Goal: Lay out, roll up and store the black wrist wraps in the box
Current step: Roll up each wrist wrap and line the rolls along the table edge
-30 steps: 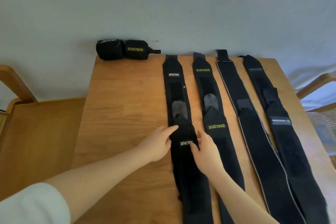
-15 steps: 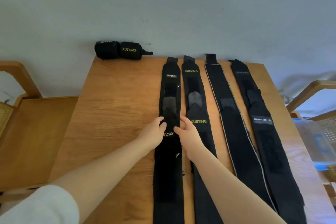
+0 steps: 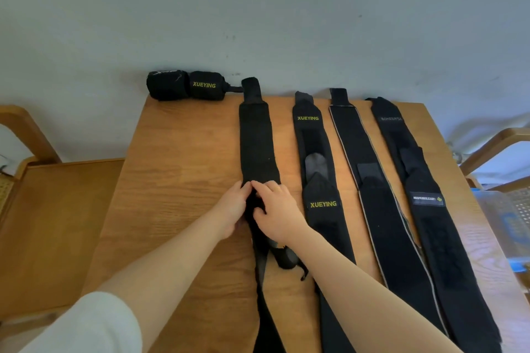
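Several black wrist wraps lie lengthwise on the wooden table (image 3: 177, 180). The leftmost wrap (image 3: 256, 146) now shows its plain side and is twisted in the middle. My left hand (image 3: 232, 212) and my right hand (image 3: 275, 210) grip it together at that twist, one on each side. To its right lie a wrap marked XUEYING (image 3: 315, 178), a wrap with pale edging (image 3: 370, 180) and a fourth wrap with a label (image 3: 421, 189). Two rolled wraps (image 3: 186, 85) sit at the table's far left corner against the wall.
A clear plastic box with blue parts (image 3: 507, 221) stands off the table's right edge, by a wooden chair (image 3: 493, 149). Another wooden chair (image 3: 43, 209) stands to the left. The wall runs along the table's far edge.
The leftmost wrap has been turned over at its far half, so its logo no longer shows, and it shifted left. Both hands closed on its middle; the camera moved nearer.
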The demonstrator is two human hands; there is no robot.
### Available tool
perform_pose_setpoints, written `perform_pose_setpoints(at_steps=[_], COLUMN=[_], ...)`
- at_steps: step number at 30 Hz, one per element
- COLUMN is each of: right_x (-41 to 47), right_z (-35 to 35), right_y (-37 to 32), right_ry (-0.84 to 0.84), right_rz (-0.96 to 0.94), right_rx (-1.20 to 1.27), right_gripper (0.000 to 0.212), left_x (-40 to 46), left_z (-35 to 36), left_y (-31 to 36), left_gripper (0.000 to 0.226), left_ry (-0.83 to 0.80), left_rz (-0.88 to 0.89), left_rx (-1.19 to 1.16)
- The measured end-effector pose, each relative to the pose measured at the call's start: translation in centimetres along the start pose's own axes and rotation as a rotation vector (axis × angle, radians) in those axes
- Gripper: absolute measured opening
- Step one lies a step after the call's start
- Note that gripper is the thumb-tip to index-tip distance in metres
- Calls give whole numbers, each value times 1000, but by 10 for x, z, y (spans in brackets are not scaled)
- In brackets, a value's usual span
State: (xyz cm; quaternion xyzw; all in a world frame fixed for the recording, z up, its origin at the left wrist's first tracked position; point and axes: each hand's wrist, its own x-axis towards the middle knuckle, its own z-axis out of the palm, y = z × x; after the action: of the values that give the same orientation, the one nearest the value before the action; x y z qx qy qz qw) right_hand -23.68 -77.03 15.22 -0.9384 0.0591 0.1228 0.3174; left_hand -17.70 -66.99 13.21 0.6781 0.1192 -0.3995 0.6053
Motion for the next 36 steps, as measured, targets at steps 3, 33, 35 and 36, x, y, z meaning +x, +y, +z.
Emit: perform_pose_setpoints(at_steps=[3,33,35,36], right_x=[0,-92,-97,-101], right_z=[11,39,41,43], right_y=[8,16,22,25], right_ry=[-27,-190,-201,-175], right_rz=[34,69,77,76], right_rx=[-100,-152,-181,-192], right_gripper=[61,52,53,54], left_x=[24,-71,-72,-73], left_z=[-10,-11,4,10], left_y=[1,-64,-75,-81], left_gripper=[43,44,47,48], left_ry=[83,62,100,122], left_rz=[172,-28,-71,-52], left_rx=[577,208,15,23])
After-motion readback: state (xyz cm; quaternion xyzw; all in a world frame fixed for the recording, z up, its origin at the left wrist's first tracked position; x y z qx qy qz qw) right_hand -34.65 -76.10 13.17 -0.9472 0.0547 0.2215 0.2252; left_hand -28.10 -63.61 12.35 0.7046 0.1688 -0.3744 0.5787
